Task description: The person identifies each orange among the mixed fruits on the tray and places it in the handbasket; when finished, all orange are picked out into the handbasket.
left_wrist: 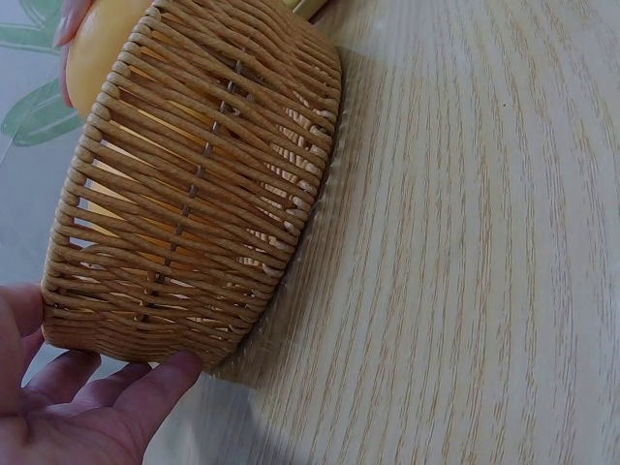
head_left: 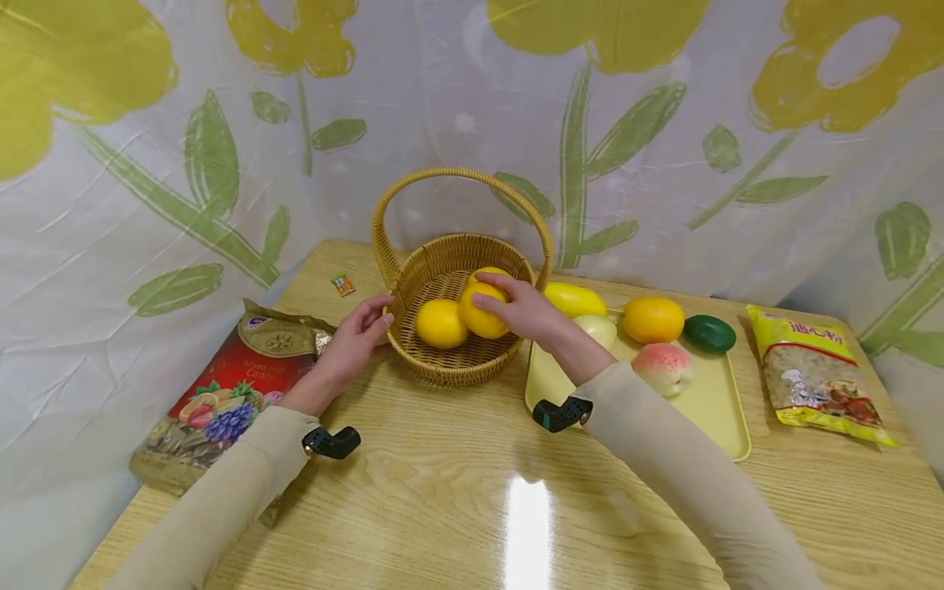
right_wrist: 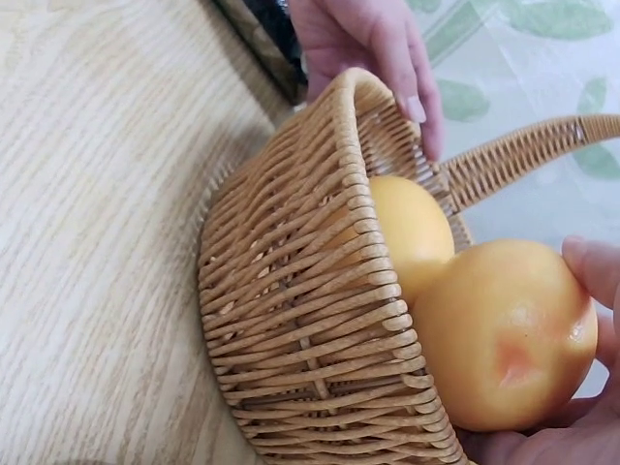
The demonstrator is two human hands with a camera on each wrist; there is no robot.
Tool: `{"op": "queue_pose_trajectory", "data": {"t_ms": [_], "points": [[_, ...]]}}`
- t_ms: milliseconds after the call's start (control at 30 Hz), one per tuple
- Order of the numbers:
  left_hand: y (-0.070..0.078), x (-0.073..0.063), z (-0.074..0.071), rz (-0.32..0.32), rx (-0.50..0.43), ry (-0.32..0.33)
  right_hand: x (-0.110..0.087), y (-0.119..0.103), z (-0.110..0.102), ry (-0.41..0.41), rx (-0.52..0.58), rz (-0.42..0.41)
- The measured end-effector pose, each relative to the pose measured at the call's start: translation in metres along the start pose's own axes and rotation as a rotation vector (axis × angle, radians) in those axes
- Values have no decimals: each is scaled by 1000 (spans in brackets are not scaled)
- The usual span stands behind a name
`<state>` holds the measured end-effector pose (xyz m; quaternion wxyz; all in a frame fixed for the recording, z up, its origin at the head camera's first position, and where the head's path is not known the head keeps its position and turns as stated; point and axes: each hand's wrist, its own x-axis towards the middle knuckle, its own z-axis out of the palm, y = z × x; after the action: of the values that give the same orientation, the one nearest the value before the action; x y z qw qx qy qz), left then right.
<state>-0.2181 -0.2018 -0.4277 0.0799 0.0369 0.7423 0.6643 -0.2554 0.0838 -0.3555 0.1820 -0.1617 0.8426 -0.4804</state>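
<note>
My right hand [head_left: 516,305] grips a round yellow-orange fruit [head_left: 483,311] at the right side of the wicker basket [head_left: 457,375]. In the right wrist view this fruit [right_wrist: 504,334] shows a small reddish patch and appears against another fruit [right_wrist: 407,228]. A similar fruit [head_left: 442,324] lies on the basket's woven floor. More yellow shows beyond my right fingers; whether it is a separate fruit I cannot tell. With my left hand [head_left: 356,340] I hold the basket's left rim, the fingers against its wall in the left wrist view. The tall handle [head_left: 460,172] stands upright.
Right of the basket, a yellow tray [head_left: 708,410] bears a peach [head_left: 662,369], an orange fruit [head_left: 653,319], a dark green fruit [head_left: 710,333] and others. A yellow food packet [head_left: 819,377] lies far right. At left are a candy bag [head_left: 236,393] and a small wrapped sweet [head_left: 342,284].
</note>
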Motion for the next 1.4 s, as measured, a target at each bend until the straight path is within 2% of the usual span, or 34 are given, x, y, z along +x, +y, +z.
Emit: {"op": "queue_pose_trajectory", "data": {"t_ms": [467, 600, 900, 1400], "points": [[-1, 1, 0, -6, 2, 11, 18, -8, 1, 38, -40, -20], [-1, 1, 0, 0, -3, 5, 24, -7, 3, 48, -20, -15], [-2, 2, -1, 1, -8, 8, 35, -8, 8, 31, 28, -9], [-1, 1, 0, -5, 1, 5, 56, -12, 10, 8, -6, -8]]}}
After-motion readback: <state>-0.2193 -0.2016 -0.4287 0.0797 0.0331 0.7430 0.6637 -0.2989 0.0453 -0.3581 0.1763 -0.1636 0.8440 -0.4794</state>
